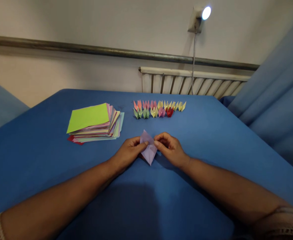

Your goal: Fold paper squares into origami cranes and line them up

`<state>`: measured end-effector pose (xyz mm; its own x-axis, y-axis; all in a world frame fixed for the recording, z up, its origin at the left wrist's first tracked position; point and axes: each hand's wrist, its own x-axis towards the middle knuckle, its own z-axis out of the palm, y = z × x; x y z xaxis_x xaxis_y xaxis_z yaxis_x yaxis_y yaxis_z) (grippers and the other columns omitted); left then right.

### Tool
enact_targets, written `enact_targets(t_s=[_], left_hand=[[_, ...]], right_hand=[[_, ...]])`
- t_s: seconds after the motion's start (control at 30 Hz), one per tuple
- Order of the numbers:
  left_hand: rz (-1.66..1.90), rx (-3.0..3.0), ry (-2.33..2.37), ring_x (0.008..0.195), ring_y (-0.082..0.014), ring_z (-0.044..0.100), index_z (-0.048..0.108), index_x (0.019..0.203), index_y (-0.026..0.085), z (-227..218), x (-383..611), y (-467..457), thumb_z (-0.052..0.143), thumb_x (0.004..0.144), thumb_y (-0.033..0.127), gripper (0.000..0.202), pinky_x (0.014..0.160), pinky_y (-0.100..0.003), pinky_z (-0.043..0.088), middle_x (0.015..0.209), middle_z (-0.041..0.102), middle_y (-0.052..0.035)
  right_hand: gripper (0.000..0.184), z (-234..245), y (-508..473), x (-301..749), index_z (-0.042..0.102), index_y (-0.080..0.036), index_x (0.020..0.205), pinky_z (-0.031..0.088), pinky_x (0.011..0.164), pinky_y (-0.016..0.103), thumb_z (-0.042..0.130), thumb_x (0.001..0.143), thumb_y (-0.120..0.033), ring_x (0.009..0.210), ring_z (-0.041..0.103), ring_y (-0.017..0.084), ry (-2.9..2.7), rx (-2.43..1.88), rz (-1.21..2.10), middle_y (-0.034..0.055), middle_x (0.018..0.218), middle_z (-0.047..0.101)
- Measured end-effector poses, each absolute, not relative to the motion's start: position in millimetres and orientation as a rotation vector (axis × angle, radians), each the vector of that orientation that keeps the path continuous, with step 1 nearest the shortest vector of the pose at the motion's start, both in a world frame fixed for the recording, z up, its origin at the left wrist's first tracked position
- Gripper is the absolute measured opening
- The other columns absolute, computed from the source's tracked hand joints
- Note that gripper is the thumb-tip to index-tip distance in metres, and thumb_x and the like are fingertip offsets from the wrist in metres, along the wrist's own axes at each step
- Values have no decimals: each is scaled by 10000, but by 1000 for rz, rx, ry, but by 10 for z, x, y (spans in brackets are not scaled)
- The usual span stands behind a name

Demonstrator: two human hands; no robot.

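A lilac sheet of origami paper (pixel 149 154), folded into a kite-like diamond, is held up between my two hands over the blue table. My left hand (pixel 129 150) grips its left side, with the thumb lying across the front and the other fingers behind it. On the other side, my right hand (pixel 170 148) pinches the right edge between thumb and curled forefinger. One tip of the diamond points away from me and the other toward me. The fingers behind the paper are partly hidden.
A thick stack of coloured paper (pixel 89 118), lime green on top, lies at the left. Two rows of small folded paper cranes (pixel 153 112) stand near the back edge of the blue table (pixel 206 133). Behind are a radiator (pixel 181 71), a pipe and a lit plug-in lamp (pixel 206 13).
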<state>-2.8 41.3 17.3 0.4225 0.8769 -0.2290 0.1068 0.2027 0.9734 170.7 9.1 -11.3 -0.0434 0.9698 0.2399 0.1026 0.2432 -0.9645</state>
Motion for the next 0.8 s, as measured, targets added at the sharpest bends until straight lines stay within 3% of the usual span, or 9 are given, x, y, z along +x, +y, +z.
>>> enact_targets(t_s=[0.13, 0.8], left_hand=[[727, 1181, 1035, 624, -155, 595, 688, 812, 130, 186, -36, 409, 681, 711, 404, 292, 611, -256, 447, 712, 677, -34], [721, 1218, 1041, 617, -144, 567, 669, 815, 141, 243, 11, 280, 747, 650, 427, 340, 578, -236, 420, 718, 667, -15]], right_hand=[[299, -78, 109, 1737, 583, -195, 871, 471, 603, 254, 510, 869, -485, 692, 568, 130, -1341, -1113, 1076, 11, 776, 602], [410, -94, 127, 1650, 508, -198, 663, 411, 481, 221, 718, 674, -550, 479, 473, 78, -1261, -1049, 1323, -64, 541, 518]])
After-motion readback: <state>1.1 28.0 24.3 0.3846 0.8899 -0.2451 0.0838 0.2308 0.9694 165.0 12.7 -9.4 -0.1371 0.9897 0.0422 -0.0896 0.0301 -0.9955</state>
